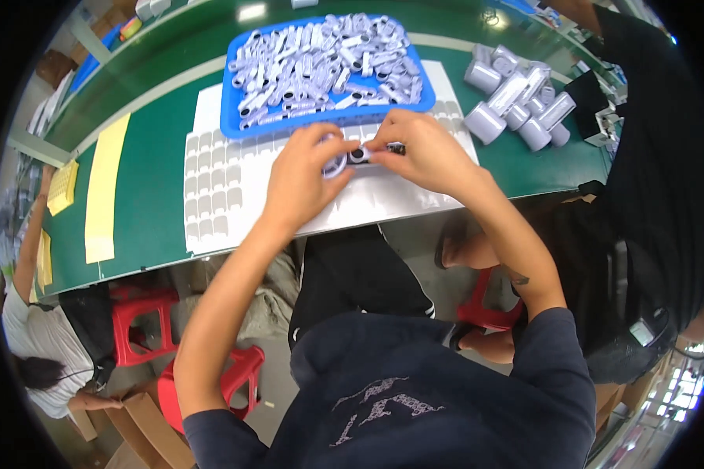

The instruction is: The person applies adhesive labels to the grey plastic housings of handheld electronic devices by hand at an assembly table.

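Observation:
My left hand (299,184) is curled round a white round part (335,166), whose ring-like edge shows between thumb and fingers. Close beside it, my right hand (429,152) pinches a small white part with a dark round end (359,155). The two parts are nearly touching; whether they are joined I cannot tell. Both hands are just above a white sheet (250,199) bearing rows of grey rounded stickers. Just beyond the hands, a blue tray (231,117) rests partly on the sheet, heaped with many small white parts (321,66) with dark ends.
White cylindrical parts (516,98) are piled on the green table (152,168) at the right. A yellow strip (105,191) lies to the left. A person in black (657,172) stands close at right; another in white (51,356) is at left. Red stools (145,320) stand below.

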Motion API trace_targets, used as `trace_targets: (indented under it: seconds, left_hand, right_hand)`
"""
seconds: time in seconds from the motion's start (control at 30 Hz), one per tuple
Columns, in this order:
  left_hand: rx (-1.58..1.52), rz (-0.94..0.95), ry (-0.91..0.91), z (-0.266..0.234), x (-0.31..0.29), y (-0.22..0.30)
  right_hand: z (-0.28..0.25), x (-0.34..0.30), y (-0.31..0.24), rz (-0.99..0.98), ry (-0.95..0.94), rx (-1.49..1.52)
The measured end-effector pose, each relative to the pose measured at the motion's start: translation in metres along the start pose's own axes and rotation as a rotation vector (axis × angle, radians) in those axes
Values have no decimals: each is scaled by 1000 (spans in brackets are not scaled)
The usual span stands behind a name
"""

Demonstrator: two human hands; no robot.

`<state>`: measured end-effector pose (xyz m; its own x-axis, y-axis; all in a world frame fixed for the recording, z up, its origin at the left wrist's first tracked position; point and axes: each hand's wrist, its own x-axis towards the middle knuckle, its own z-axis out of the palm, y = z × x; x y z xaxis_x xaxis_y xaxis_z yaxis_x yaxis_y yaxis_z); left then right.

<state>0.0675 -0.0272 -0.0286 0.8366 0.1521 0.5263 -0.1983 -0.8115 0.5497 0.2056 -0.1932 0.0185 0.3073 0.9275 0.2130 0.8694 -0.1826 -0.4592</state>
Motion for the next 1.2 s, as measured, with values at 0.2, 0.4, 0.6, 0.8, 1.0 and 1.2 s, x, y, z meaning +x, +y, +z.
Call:
trace_targets:
  seconds: [0.2,0.4,0.6,0.8,1.0,1.2]
  left_hand:
    - [8,218,157,7,-32,22]
    - [14,112,22,-3,-18,20]
    - [-38,130,-31,-1,-18,7]
    - [-59,151,-69,-4,-11,4]
    - [-11,79,-80,1,-13,6]
    - [-1,56,-150,-2,-3,9]
  right_hand:
    - [28,-39,11,37,71,448]
    - [48,-50,1,-38,172,374]
    - [59,-56,-4,-12,283,267]
    - [58,-53,-5,11,292,267]
    - [69,-57,-4,-65,388,167]
    - [65,-55,4,-16,366,381]
